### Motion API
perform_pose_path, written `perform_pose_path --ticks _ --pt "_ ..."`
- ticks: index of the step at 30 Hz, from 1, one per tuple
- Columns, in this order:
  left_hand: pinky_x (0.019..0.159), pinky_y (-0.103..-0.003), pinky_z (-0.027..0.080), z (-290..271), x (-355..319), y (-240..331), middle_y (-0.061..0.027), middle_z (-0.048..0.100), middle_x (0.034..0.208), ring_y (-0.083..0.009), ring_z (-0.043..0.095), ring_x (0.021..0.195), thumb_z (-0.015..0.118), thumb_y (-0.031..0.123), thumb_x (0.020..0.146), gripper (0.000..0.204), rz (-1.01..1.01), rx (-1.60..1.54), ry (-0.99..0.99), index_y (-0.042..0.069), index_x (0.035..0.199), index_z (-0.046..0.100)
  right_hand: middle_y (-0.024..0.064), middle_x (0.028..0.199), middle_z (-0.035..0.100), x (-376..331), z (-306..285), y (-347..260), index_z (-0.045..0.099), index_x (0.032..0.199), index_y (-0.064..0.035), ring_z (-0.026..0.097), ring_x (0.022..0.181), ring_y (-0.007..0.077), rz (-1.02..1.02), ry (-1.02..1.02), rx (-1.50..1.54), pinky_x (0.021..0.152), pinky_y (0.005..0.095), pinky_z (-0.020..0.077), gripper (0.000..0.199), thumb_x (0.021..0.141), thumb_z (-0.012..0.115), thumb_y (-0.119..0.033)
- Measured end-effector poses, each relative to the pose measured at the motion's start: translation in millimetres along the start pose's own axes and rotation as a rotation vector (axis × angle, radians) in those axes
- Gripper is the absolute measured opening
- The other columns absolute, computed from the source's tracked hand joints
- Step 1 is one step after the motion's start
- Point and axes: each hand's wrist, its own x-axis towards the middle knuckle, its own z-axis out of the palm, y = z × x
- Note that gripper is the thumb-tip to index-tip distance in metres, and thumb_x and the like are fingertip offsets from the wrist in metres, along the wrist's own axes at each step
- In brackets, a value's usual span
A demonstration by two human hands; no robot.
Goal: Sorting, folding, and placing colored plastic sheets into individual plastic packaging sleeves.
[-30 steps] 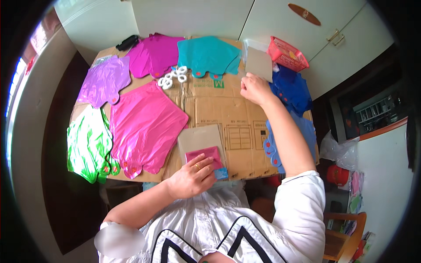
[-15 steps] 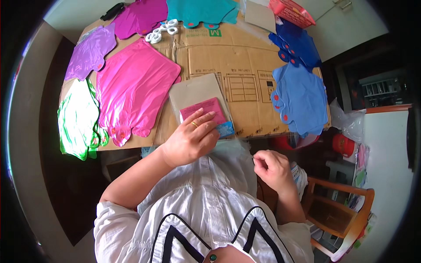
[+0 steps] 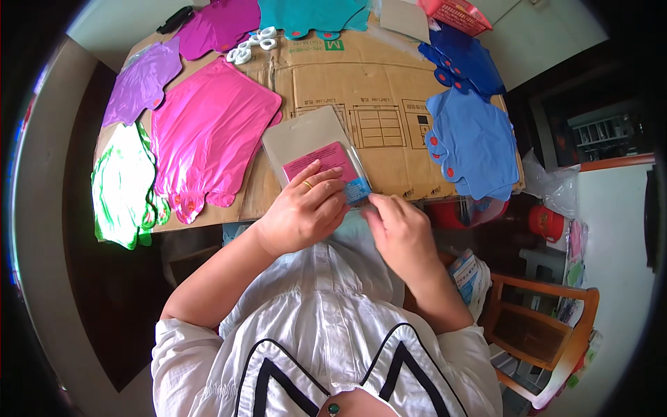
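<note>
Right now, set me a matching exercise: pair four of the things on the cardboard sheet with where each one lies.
Things:
1. large pink foil balloon
2. light blue foil balloon
3. red mesh basket
4. pink card in a clear sleeve

Places:
A. far right corner of the cardboard sheet
B. under the left hand, at the near edge
C. left half of the sheet, beside the green and white balloon
D. right edge of the sheet, nearer than the dark blue balloon

Pairs: 1-C, 2-D, 3-A, 4-B
</note>
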Motion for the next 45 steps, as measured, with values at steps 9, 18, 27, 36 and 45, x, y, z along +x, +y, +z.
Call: perform_pose_path --ticks 9,18,27,36,45 --pt "0.102 -0.050 0.045 -2 -1 -4 -0.0147 0.064 0.104 -0.0331 0.063 0.108 0.075 0.004 0.074 0.024 -0.007 -0.068 -0.014 -0.002 0.095 0.066 0.0104 0.084 0.059 30 -12 22 0.062 0.103 -0.0047 0.058 0.078 0.0300 -0.139 -0.026 -0.078 0.072 0.0401 0.0461 0.028 0.077 0.072 -0.005" --pt "0.104 -0.051 0.044 -11 3 -14 -0.0152 0.063 0.107 -0.0333 0.062 0.110 0.074 0.004 0.073 0.027 -0.022 -0.166 -0.085 -0.001 0.098 0.067 0.0069 0.082 0.060 23 -13 33 0.063 0.092 -0.0054 0.060 0.074 0.0243 -0.141 0.023 0.005 0.068 0.0364 0.0462 0.018 0.077 0.073 -0.004" --pt "0.106 -0.051 0.041 -9 11 -15 -0.0172 0.062 0.112 -0.0341 0.059 0.112 0.067 -0.004 0.072 0.032 -0.055 -0.316 -0.138 -0.001 0.104 0.067 0.0066 0.083 0.059 5 -12 38 0.065 0.090 -0.0051 0.060 0.076 0.0274 -0.098 -0.011 0.045 0.070 0.0381 0.0481 0.020 0.073 0.074 0.000" --pt "0.108 -0.051 0.039 -7 11 -18 -0.0192 0.061 0.113 -0.0352 0.059 0.112 0.063 -0.007 0.069 0.034 -0.105 -0.349 -0.126 -0.003 0.102 0.069 0.0069 0.085 0.056 8 -5 48 0.063 0.093 -0.0050 0.056 0.075 0.0274 -0.224 0.038 -0.038 0.071 0.0387 0.0460 0.027 0.070 0.076 -0.003" --pt "0.109 -0.052 0.038 -7 10 -16 -0.0194 0.061 0.112 -0.0350 0.059 0.113 0.061 -0.008 0.067 0.036 -0.079 -0.354 -0.140 -0.003 0.101 0.069 0.0078 0.082 0.054 12 -7 46 0.059 0.087 -0.0045 0.056 0.074 0.0275 -0.251 -0.020 -0.066 0.071 0.0384 0.0451 0.022 0.072 0.074 -0.001"
